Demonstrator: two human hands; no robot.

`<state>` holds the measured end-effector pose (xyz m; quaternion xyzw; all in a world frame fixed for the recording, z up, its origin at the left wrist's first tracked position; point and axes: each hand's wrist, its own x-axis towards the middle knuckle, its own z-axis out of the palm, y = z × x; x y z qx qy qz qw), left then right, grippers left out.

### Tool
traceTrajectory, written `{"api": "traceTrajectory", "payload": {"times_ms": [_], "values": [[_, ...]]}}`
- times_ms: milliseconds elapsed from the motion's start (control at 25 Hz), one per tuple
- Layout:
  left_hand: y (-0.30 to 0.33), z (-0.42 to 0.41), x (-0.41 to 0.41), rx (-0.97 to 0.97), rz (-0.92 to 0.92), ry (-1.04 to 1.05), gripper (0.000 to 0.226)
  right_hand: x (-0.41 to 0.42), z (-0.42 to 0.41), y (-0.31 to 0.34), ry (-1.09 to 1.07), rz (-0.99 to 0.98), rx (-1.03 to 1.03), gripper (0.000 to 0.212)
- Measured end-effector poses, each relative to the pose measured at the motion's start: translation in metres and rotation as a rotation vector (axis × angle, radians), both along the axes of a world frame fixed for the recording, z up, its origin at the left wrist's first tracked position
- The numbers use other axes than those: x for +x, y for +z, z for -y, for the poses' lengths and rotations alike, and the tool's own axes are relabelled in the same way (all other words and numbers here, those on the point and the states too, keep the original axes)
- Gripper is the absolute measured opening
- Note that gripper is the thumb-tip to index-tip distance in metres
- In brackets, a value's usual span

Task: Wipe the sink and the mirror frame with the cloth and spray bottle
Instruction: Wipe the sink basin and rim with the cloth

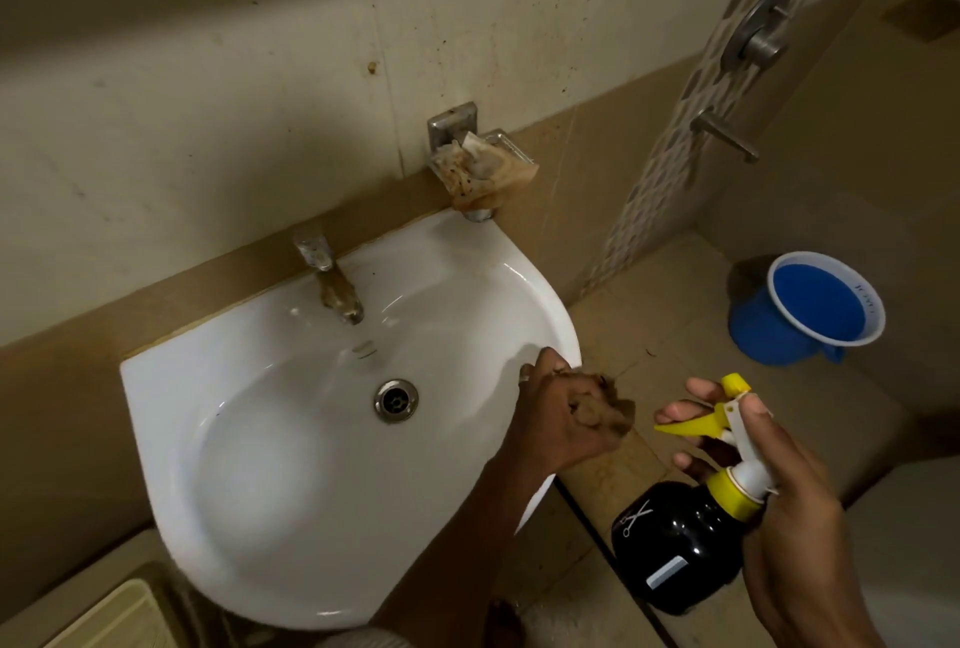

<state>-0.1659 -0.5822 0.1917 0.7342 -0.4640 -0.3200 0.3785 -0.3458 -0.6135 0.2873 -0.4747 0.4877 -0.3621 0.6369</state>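
Observation:
A white wall-hung sink [244, 387] fills the middle of the view, with a stained metal tap [332, 284] at its back and a round drain [396, 400] in the bowl. My left hand [558, 419] is at the sink's right rim, closed on a crumpled brown cloth [605, 411]. My right hand [789, 507] holds a black spray bottle [675, 549] with a yellow and white trigger head [727, 413], to the right of the sink and off its edge. The mirror frame is not clearly in view.
A metal soap dish [483, 164] with stained paper hangs on the wall above the sink's right corner. A blue bucket [810, 309] stands on the tiled floor at right. Shower valves [758, 34] are on the right wall. A beige bin [114, 616] sits at lower left.

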Motion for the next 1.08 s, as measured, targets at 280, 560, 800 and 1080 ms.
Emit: {"api": "traceTrajectory", "payload": {"times_ms": [280, 560, 800, 1080], "values": [[0.001, -0.087, -0.007, -0.060, 0.160, -0.209, 0.023, 0.017, -0.018, 0.011, 0.068, -0.001, -0.051, 0.037], [0.004, -0.148, 0.008, -0.117, 0.330, -0.346, 0.022, 0.040, -0.042, 0.013, 0.132, -0.001, -0.071, 0.031], [0.008, -0.198, 0.025, -0.156, 0.414, -0.389, 0.006, 0.062, -0.060, 0.018, 0.232, -0.015, -0.078, 0.039], [0.026, -0.245, 0.057, 0.094, 0.444, -0.462, 0.016, 0.080, -0.082, 0.026, 0.324, 0.004, -0.085, 0.038]]}}
